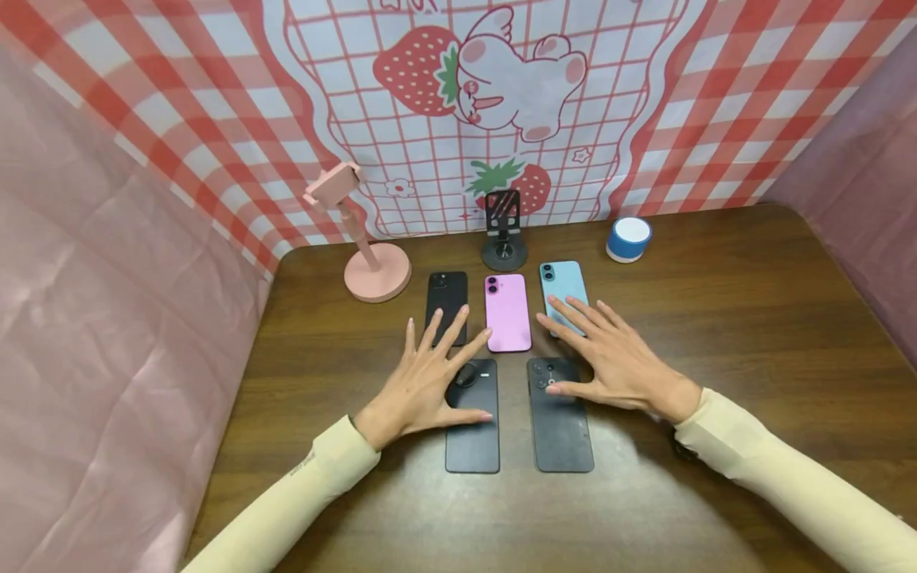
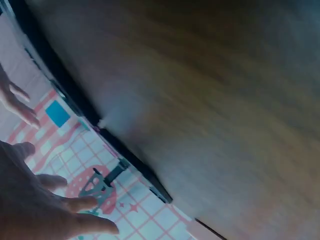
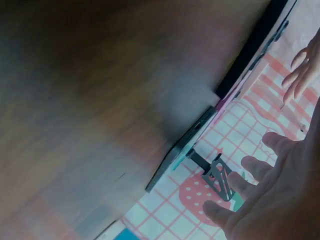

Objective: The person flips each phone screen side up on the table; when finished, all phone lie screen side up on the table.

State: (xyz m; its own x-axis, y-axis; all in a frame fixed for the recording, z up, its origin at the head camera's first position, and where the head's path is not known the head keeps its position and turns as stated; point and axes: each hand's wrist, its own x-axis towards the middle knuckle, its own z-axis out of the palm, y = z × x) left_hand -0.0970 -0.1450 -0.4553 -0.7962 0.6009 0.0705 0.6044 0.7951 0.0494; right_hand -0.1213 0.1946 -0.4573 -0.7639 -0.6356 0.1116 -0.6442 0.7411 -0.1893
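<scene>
Five phones lie face down on the wooden table, several in a back row and two in front. My left hand (image 1: pixel 423 386), fingers spread, hovers over the front-left dark phone (image 1: pixel 473 446), its fingertips overlapping the black phone (image 1: pixel 447 290) behind. My right hand (image 1: pixel 623 362) is spread as well, its thumb over the front-right dark grey phone (image 1: pixel 562 438) and its fingers across the light blue phone (image 1: pixel 566 278). Between them lies the pink phone (image 1: pixel 507 318). Both wrist views show the left fingers (image 2: pixel 80 202) and right fingers (image 3: pixel 245 185) extended, holding nothing.
At the back left stands a pink phone stand (image 1: pixel 378 274) on a round base. A black folding phone stand (image 1: pixel 504 231) is behind the pink phone. A blue and white round container (image 1: pixel 629 240) sits back right. Checked cloth (image 1: pixel 236 103) hangs behind the table (image 1: pixel 752 318).
</scene>
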